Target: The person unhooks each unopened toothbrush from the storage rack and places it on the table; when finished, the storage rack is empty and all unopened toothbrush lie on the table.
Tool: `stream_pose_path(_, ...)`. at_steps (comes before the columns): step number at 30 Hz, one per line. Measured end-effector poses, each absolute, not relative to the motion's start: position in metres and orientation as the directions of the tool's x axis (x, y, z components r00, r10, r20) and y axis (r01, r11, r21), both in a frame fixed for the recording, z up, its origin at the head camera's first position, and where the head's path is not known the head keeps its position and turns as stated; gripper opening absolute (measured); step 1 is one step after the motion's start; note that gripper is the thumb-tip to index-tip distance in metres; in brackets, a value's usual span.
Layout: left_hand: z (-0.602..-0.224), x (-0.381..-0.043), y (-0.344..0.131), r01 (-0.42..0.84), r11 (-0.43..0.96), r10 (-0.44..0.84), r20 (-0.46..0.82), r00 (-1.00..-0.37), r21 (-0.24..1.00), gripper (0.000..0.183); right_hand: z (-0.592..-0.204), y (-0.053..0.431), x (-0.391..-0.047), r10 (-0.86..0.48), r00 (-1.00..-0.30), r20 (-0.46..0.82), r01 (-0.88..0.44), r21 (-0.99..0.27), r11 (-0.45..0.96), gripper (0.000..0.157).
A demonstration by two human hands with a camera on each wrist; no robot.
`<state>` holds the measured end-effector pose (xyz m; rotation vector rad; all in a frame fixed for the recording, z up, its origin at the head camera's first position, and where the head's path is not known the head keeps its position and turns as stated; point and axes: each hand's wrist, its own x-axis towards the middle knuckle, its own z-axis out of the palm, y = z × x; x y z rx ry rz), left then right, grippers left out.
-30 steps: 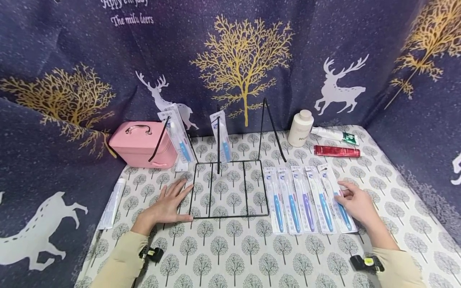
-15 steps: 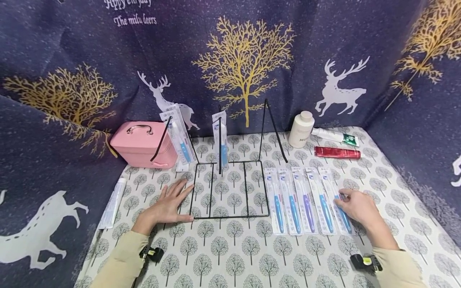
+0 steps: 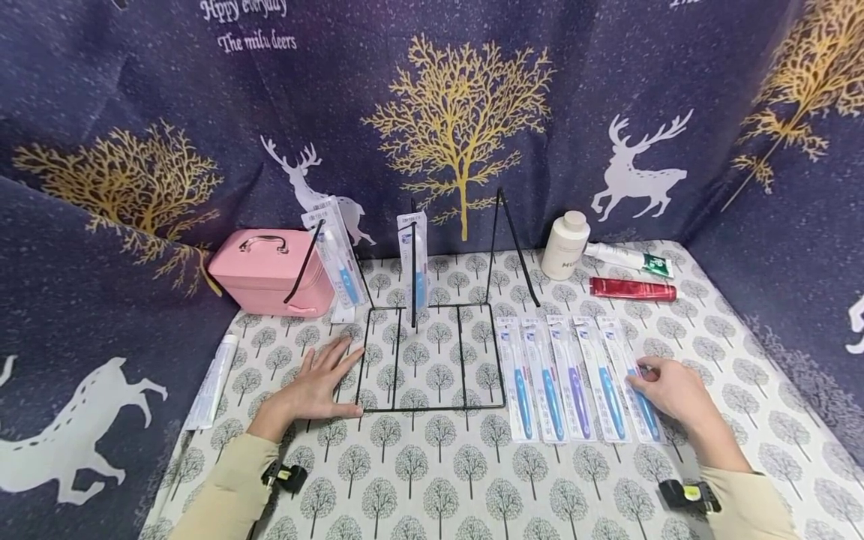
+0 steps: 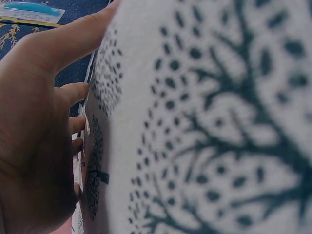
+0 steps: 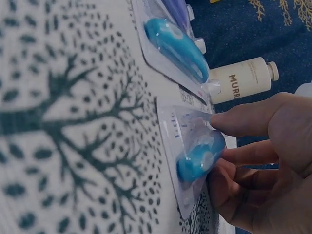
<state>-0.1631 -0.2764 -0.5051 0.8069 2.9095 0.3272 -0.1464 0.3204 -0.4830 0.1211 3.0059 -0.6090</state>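
Right hand (image 3: 678,390): pinches the rightmost blue-handled packaged toothbrush (image 3: 643,409), last of five on the tablecloth (image 3: 574,495), its right edge partly covered.
Left hand (image 3: 313,382): spread, gripping nothing, beside the black wire rack (image 3: 432,409); contact unclear.
Pink case (image 3: 263,281): partly hidden by hanging toothbrush packs (image 3: 334,259).

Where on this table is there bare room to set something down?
The widest bare patch is the near tablecloth between the sleeves, in front of the wire rack and the packaged toothbrushes. A smaller one lies between the red tube and the right hand. Right of the rack is crowded: five toothbrushes lie side by side, the hand pinching the outermost.
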Motion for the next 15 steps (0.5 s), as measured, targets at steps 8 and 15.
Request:
stream_pose_path(8, -0.507, -0.164, -0.277, 0.512, 0.831, 0.527, -0.015, -0.85, 0.217, 0.106, -0.477, 0.311, -0.149, 0.018, -0.984, 0.178, -0.063, -0.439, 0.896, 0.043)
stream_pose_path(15, -0.506, -0.163, -0.276, 0.517, 0.827, 0.533, -0.011, -0.846, 0.221, 0.106, -0.469, 0.276, -0.161, -0.019, -0.917, 0.398, -0.322, -0.713, 0.623, 0.044)
